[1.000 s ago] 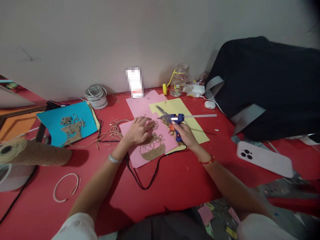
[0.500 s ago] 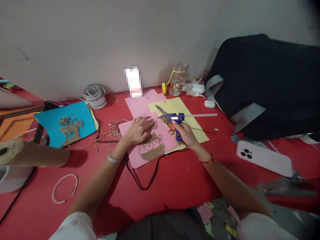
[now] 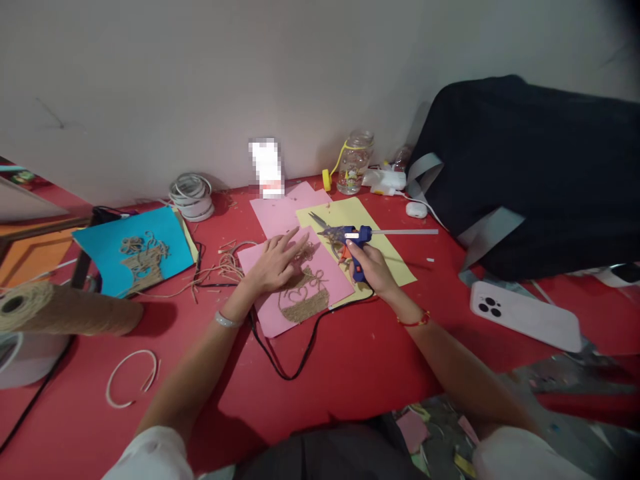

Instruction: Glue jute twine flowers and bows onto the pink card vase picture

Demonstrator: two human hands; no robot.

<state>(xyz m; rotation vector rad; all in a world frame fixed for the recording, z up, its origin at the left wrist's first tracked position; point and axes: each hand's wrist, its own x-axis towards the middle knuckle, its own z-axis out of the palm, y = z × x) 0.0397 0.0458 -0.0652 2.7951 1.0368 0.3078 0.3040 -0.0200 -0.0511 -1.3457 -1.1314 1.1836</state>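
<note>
My right hand (image 3: pixel 373 267) is closed around the handle of a blue glue gun (image 3: pixel 359 235) with an orange trigger. A long clear glue stick (image 3: pixel 405 232) juts from its back, and its nozzle points left. My left hand (image 3: pixel 273 263) lies over a pink sheet (image 3: pixel 273 322), fingers spread toward the twine curls at its top. On that sheet is a twine design (image 3: pixel 305 308) with a filled base, a heart outline and a bow. Scissors (image 3: pixel 320 220) rest on a yellow sheet (image 3: pixel 395 263), partly hidden behind the glue gun.
To the left lie a blue sheet with twine work (image 3: pixel 100 247), a twine roll (image 3: pixel 75 310) and loose twine scraps (image 3: pixel 227 267). A black cord (image 3: pixel 285 378) loops in front. A glass jar (image 3: pixel 356 160), a phone (image 3: pixel 525 317) and a dark bag (image 3: pixel 525 180) are around the right side.
My left fingers have spread a little more over the twine curls. The glue gun has barely moved, still in my right hand. The view has shifted slightly.
</note>
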